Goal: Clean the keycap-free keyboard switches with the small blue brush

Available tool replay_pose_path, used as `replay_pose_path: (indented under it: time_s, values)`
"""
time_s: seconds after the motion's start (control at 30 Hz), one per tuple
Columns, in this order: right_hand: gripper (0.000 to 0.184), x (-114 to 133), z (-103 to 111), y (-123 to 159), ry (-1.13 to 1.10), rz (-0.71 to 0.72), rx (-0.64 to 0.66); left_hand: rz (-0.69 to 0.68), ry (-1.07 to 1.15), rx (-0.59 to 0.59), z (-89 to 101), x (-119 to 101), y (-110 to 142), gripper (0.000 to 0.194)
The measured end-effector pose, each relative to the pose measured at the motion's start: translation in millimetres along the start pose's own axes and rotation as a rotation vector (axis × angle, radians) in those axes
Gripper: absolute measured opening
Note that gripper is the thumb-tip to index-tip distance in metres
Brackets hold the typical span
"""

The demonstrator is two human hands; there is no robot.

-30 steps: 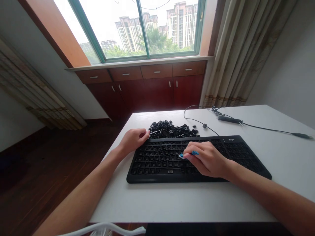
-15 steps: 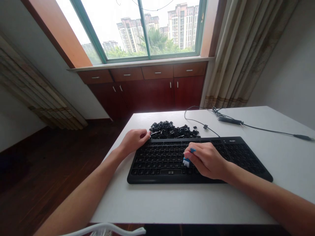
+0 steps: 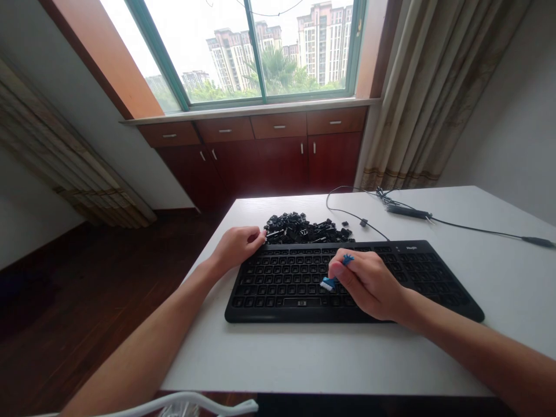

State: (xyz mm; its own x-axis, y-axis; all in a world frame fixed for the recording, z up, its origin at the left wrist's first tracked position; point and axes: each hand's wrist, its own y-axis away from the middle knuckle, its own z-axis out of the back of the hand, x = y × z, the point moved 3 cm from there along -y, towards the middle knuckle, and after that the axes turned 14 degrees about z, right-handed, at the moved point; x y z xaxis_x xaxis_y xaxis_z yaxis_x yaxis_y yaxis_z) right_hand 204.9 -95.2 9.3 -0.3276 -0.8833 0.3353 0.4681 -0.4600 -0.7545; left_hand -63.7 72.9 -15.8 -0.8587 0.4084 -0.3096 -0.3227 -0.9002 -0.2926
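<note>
A black keyboard with its keycaps off lies on the white table, its bare key sockets showing. My right hand is closed round a small blue cleaning brush above the middle of the keyboard. The brush's white bristles point down and to the left, at the sockets; most of its handle is hidden in the fist. At the keyboard's far left corner is my left hand, its fingers curled in and gripping the edge. Loose black keycaps lie heaped just behind the keyboard, close to my left fingertips.
The keyboard's cable loops back over the white table to a dark tool-like piece at the right. A pale curved tube-like thing shows at the bottom edge. Cabinets stand beyond, under a window.
My right hand has turned slightly, so the brush head tilts more to the left and its blue end shows more above the fist. My left hand stays at the keyboard's corner.
</note>
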Motion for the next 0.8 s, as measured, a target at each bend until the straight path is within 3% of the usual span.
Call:
replay_pose_path:
  time_s: [0.13, 0.27, 0.43, 0.57, 0.67, 0.8]
  values:
    - [0.022, -5.8, -1.2, 0.4, 0.018, -0.091, 0.021, -0.001, 0.003, 0.002, 0.5, -0.4, 0.0, 0.048]
    - [0.014, -6.0, -2.1, 0.9, 0.226, 0.015, 0.069, -0.003, 0.005, 0.0, 0.3, -0.8, -0.1, 0.048]
    - [0.014, -3.4, -2.8, 0.6, 0.208, 0.074, 0.076, -0.007, 0.005, -0.003, -0.5, -0.4, -0.4, 0.048]
    - [0.025, -6.2, -0.9, 0.1, -0.005, -0.076, 0.003, -0.007, 0.003, -0.003, -0.5, 0.3, 0.0, 0.048]
    - [0.025, -10.7, 1.9, 1.9, -0.037, -0.167, -0.082, -0.005, 0.004, -0.001, -0.6, 0.7, 0.2, 0.047]
    - [0.023, -16.8, -1.3, 5.1, 0.012, -0.208, -0.013, -0.003, 0.007, 0.004, -0.7, 0.7, -0.1, 0.048]
